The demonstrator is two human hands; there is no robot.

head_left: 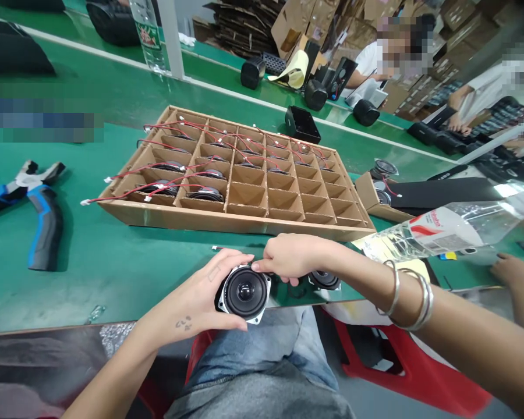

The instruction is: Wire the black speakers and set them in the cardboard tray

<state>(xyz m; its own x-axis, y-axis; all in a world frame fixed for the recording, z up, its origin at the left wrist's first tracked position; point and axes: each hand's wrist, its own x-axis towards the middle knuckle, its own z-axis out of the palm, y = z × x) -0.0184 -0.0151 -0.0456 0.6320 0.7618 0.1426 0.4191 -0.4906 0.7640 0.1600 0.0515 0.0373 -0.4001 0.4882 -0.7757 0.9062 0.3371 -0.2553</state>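
Your left hand (192, 297) cups the square-framed speaker driver (244, 293) at six o'clock; your right fingertips (257, 266) press its top edge, so keep that grip even.

Here's the speaker (240, 305) up close: glossy dust cap (245, 291), matt black cone (231, 298), bright stamped-metal frame (265, 280). Behind it, the tray (236, 212) is rough brown cardboard, crossed by shiny red-sheathed wires (157, 171). The desk (91, 273) runs smooth, satiny green, the bottle (445, 230) is clear glossy plastic, and polished metal bangles (419, 302) gleam!
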